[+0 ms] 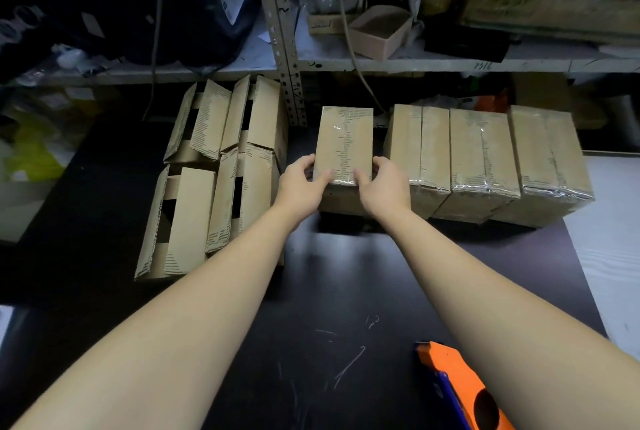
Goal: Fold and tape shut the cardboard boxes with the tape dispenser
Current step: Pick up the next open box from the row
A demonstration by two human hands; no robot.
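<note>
Hands close on one taped cardboard box [346, 142] at the centre of the frame. Our left hand [301, 184] holds its near left corner and our right hand [384, 187] its near right corner, thumbs laid on the top face and fingers curled round the sides. Each grip is narrow and wrapped on the box. Clear tape runs down the seam of its top face and over the near edge. We cannot tell whether the box rests on the desk [329, 291] or is raised just off it.

Just beside it, toward the right of the frame, three more taped boxes [481, 152] stand in a row, touching one another. At the left of the frame four untaped boxes [214, 173] sit in a cluster with their flaps partly up. The tape dispenser [460, 384], orange and blue, lies on the dark desk at the lower right, partly hidden by our right forearm and well apart from both hands. A cluttered metal shelf [415, 64] runs across the top of the frame.
</note>
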